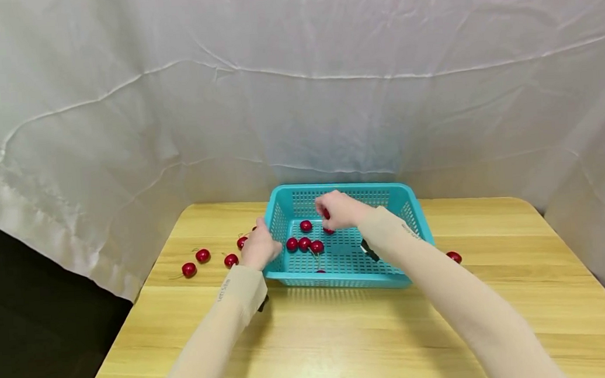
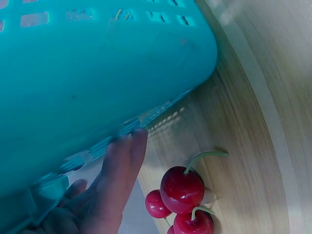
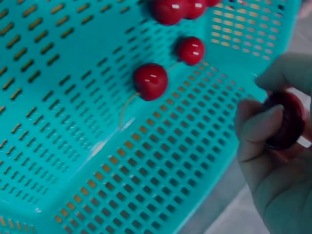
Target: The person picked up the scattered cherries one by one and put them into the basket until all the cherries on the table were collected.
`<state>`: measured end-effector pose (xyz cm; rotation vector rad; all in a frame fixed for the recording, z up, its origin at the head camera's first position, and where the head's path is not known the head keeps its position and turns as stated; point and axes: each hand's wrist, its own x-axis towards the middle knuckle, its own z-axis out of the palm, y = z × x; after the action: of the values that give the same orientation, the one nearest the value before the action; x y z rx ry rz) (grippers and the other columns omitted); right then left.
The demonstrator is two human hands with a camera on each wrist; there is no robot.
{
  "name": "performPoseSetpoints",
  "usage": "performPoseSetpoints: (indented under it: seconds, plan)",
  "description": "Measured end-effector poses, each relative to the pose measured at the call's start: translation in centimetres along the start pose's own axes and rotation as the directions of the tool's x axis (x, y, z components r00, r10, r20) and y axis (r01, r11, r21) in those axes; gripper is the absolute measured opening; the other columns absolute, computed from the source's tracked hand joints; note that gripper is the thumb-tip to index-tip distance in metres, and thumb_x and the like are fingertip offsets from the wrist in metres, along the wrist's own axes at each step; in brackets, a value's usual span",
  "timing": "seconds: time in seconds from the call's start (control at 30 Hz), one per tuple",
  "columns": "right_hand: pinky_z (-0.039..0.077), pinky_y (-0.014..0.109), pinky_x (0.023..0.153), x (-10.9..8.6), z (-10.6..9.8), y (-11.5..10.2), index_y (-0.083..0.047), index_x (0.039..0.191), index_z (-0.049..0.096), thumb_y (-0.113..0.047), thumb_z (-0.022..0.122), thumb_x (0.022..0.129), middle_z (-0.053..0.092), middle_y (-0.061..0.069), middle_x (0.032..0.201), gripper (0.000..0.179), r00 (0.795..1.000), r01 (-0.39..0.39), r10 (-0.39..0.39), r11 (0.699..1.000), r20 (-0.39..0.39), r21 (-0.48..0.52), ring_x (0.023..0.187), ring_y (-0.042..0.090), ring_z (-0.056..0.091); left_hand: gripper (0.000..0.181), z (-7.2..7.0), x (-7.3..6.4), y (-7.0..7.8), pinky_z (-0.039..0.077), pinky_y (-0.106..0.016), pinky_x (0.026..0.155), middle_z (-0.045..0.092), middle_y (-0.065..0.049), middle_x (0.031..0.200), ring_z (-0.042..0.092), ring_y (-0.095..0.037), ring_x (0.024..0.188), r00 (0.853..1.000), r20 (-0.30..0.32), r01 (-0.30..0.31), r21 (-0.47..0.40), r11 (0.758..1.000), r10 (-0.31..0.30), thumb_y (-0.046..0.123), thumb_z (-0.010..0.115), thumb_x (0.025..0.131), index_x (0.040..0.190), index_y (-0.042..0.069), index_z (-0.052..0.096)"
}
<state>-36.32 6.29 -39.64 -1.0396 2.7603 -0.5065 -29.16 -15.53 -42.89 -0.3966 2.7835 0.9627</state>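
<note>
A turquoise plastic basket (image 1: 335, 282) with perforated walls stands on the table. My left hand (image 1: 259, 249) grips its left side, fingers along the outer wall, as the left wrist view shows. My right hand (image 1: 341, 208) is over the back part of the basket. It pinches a dark red cherry (image 3: 287, 119) between thumb and fingers, and the palm partly hides that cherry. Several glossy cherries (image 1: 304, 244) lie in the basket, some with green stems. One loose cherry (image 3: 151, 81) with a stem shows near the wall in the right wrist view.
Several cherries (image 1: 203, 255) lie on the wooden table (image 1: 324, 345) left of the basket, some close by my left hand. Another cherry (image 1: 454, 257) lies right of it, beside my right forearm. A pale curtain (image 1: 297, 119) hangs behind the table.
</note>
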Motion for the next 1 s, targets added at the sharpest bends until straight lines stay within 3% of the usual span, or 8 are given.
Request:
performPoseSetpoints:
  seconds: [0.1, 0.23, 0.43, 0.63, 0.87, 1.0]
  plan:
    - [0.039, 0.030, 0.065, 0.2, 0.7, 0.1, -0.011, 0.084, 0.055, -0.006, 0.065, 0.091, 0.048, 0.002, 0.069, 0.013, 0.996, -0.032, 0.034, 0.999, 0.081, -0.024, 0.062, 0.015, 0.042, 0.081, 0.1, 0.1, -0.1, 0.053, -0.062, 0.098, 0.052, -0.022, 0.143, 0.059, -0.039, 0.114, 1.000, 0.001, -0.007, -0.003, 1.000, 0.007, 0.009, 0.066, 0.088, 0.153, 0.011, 0.018]
    - [0.040, 0.030, 0.065, 0.5, 1.6, 0.4, -0.010, 0.090, 0.059, -0.008, 0.066, 0.091, 0.053, 0.003, 0.075, 0.008, 0.990, -0.061, 0.065, 0.998, 0.122, -0.033, 0.066, 0.015, 0.045, 0.081, 0.1, 0.2, -0.2, 0.052, -0.063, 0.098, 0.052, -0.021, 0.143, 0.059, -0.040, 0.115, 1.000, -0.001, 0.004, -0.004, 1.000, -0.004, 0.010, 0.067, 0.088, 0.153, 0.012, 0.019]
    - [0.038, 0.029, 0.062, 1.0, 2.5, 0.5, -0.003, 0.110, 0.063, -0.007, 0.065, 0.091, 0.054, 0.005, 0.082, 0.019, 0.985, -0.079, 0.080, 0.997, 0.151, -0.012, 0.067, 0.015, 0.043, 0.082, 0.1, 0.7, -0.4, 0.052, -0.063, 0.099, 0.052, -0.022, 0.142, 0.058, -0.040, 0.118, 1.000, -0.015, 0.023, 0.017, 1.000, -0.023, 0.011, 0.069, 0.087, 0.152, 0.012, 0.019]
    - [0.039, 0.030, 0.062, 1.2, 3.0, 0.1, -0.006, 0.114, 0.063, -0.007, 0.066, 0.090, 0.057, 0.007, 0.088, 0.024, 0.980, -0.112, 0.115, 0.993, 0.165, -0.027, 0.071, 0.017, 0.045, 0.080, 0.2, 0.8, -0.7, 0.052, -0.063, 0.099, 0.053, -0.022, 0.141, 0.058, -0.040, 0.117, 1.000, -0.017, 0.016, 0.031, 0.999, -0.016, 0.012, 0.069, 0.088, 0.151, 0.011, 0.020]
    - [0.046, 0.035, 0.071, 1.3, 2.9, -0.2, -0.009, 0.128, 0.060, -0.011, 0.065, 0.093, 0.060, 0.012, 0.114, 0.035, 0.973, -0.148, 0.156, 0.987, 0.170, -0.063, 0.088, 0.022, 0.054, 0.079, 0.2, 0.7, -0.8, 0.053, -0.063, 0.097, 0.053, -0.022, 0.140, 0.059, -0.040, 0.115, 1.000, -0.022, -0.005, 0.011, 1.000, 0.005, 0.010, 0.068, 0.086, 0.150, 0.012, 0.021]
    - [0.048, 0.036, 0.073, 1.3, 2.7, -0.1, -0.009, 0.129, 0.060, -0.011, 0.064, 0.094, 0.060, 0.013, 0.114, 0.035, 0.973, -0.148, 0.156, 0.987, 0.172, -0.061, 0.089, 0.023, 0.056, 0.079, 0.0, 0.8, -0.7, 0.053, -0.063, 0.097, 0.053, -0.022, 0.140, 0.059, -0.040, 0.114, 1.000, -0.021, -0.011, 0.011, 1.000, 0.011, 0.009, 0.068, 0.086, 0.150, 0.011, 0.022]
